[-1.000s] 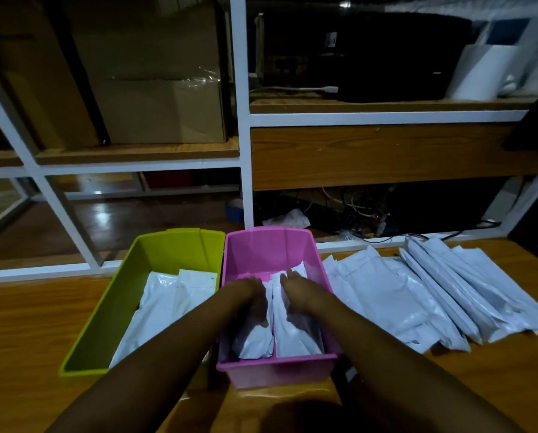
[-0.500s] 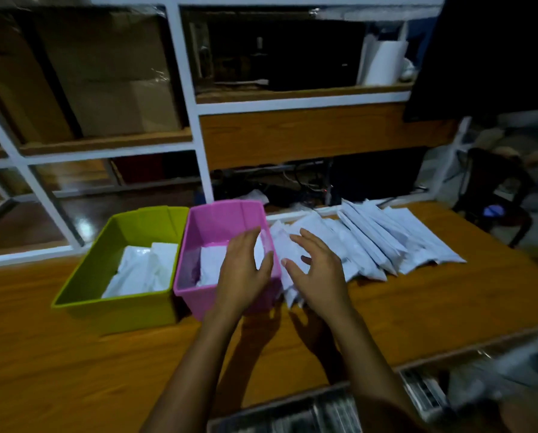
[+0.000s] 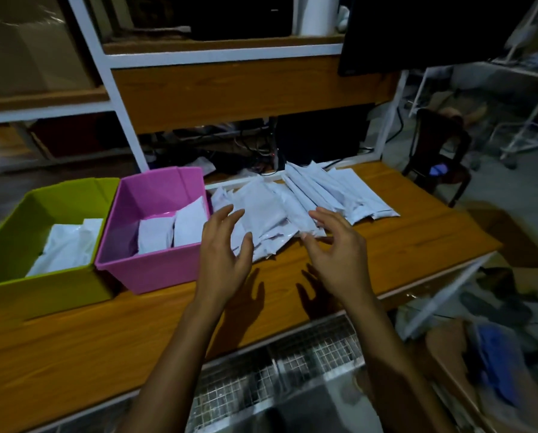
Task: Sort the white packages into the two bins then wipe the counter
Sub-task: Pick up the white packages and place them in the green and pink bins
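Note:
A pile of white packages (image 3: 305, 201) lies fanned out on the wooden counter (image 3: 105, 332), right of the bins. The pink bin (image 3: 155, 270) holds two white packages (image 3: 170, 231) standing inside it. Left of it, the green bin (image 3: 42, 289) has white packages (image 3: 64, 248) lying flat. My left hand (image 3: 224, 254) hovers with fingers spread over the pile's near-left edge, beside the pink bin. My right hand (image 3: 339, 251) hovers open over the pile's near edge. Neither hand holds anything.
A white-framed wooden shelf unit (image 3: 230, 89) rises behind the counter, with cables below it. A dark monitor (image 3: 417, 29) hangs at the upper right. A wire mesh rack (image 3: 277, 370) sits under the counter's front edge. A dark chair (image 3: 436, 154) stands at the right.
Both hands came out of the pink bin and shifted right to hover over the loose pile. The view swung right and pulled back.

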`<state>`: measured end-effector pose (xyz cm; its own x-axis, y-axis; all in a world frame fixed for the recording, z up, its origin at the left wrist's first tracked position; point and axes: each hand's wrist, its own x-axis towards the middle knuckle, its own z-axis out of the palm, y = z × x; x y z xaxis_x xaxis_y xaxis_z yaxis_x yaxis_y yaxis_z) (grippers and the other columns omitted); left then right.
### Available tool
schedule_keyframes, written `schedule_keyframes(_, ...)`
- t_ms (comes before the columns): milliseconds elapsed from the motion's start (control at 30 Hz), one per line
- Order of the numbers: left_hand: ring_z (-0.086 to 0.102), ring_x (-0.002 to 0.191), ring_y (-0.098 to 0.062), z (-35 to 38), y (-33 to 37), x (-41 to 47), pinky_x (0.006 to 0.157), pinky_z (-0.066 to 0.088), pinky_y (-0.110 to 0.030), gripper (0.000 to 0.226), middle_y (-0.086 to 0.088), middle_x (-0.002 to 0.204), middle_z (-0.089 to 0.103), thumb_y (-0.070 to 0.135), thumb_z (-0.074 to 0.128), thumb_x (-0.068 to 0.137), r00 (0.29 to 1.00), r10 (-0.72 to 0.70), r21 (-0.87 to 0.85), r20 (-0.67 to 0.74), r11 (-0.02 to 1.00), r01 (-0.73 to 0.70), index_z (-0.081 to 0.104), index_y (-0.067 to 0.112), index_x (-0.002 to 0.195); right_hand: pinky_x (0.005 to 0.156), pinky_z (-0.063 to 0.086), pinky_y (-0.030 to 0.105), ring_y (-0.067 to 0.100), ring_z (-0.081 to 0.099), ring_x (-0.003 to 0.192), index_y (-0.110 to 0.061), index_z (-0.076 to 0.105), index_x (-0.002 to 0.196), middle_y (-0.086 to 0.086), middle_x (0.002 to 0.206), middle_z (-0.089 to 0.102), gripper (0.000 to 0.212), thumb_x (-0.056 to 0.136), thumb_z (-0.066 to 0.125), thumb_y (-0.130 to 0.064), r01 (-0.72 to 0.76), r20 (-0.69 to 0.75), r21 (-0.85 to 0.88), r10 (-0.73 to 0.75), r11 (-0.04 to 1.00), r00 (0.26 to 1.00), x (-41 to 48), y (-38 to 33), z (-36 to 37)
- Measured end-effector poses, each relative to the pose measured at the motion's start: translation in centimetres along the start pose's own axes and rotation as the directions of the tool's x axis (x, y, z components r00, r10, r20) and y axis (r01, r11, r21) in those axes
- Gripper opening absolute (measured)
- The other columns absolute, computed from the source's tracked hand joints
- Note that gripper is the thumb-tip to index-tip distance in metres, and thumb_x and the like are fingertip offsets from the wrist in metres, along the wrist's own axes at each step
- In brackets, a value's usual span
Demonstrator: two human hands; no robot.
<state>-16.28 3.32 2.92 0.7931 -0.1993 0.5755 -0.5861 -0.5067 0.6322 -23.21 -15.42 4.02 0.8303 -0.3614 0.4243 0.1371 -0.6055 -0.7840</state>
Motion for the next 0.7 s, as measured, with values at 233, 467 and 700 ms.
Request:
schedule_keyframes(233, 0.038, 0.134, -0.020, 6.2, -2.6, 5.0, 0.106, 0.032, -0.030, 0.043, -0.007, 0.142, 0.045, 0.029, 0.053, 0.091, 0.996, -0.058, 0.001, 0.065, 0.998, 0.058, 0.054, 0.013, 0.131, 0.096, 0.050, 0.034, 0.017, 0.052, 0.122, -0.018, 0.060, 0.126, 0.001, 0.136, 0.054, 0.036, 0.091, 0.065, -0.024, -0.034, 0.003, -0.047, 0.034, 0.998, 0.999, 6.0, 4.5, -0.9)
schedule_keyframes(467, 0.043, 0.129, -0.027, 12.0, -6.9, 11.2, 0.104, 0.041, -0.048, 0.046, -0.012, 0.138, 0.049, 0.028, 0.053, 0.088, 0.982, -0.146, -0.003, 0.121, 0.989, 0.147, 0.053, 0.009, 0.131, 0.095, 0.050, 0.038, 0.018, 0.055, 0.117, -0.016, 0.057, 0.129, 0.003, 0.132, 0.058, 0.039, 0.092, 0.063, -0.026, -0.092, 0.044, -0.128, 0.099, 0.988, 0.994, 13.4, 9.4, -0.6)
schedule_keyframes(700, 0.041, 0.125, -0.033, 16.9, -11.2, 16.2, 0.100, 0.032, -0.033, 0.054, -0.018, 0.134, 0.048, 0.028, 0.049, 0.084, 0.926, -0.351, 0.126, 0.140, 0.934, 0.335, 0.049, 0.004, 0.133, 0.100, 0.046, 0.039, 0.029, 0.054, 0.120, -0.008, 0.058, 0.130, 0.012, 0.131, 0.059, 0.040, 0.093, 0.061, -0.024, -0.141, 0.134, -0.265, 0.181, 0.954, 0.974, 21.5, 14.9, 1.2)
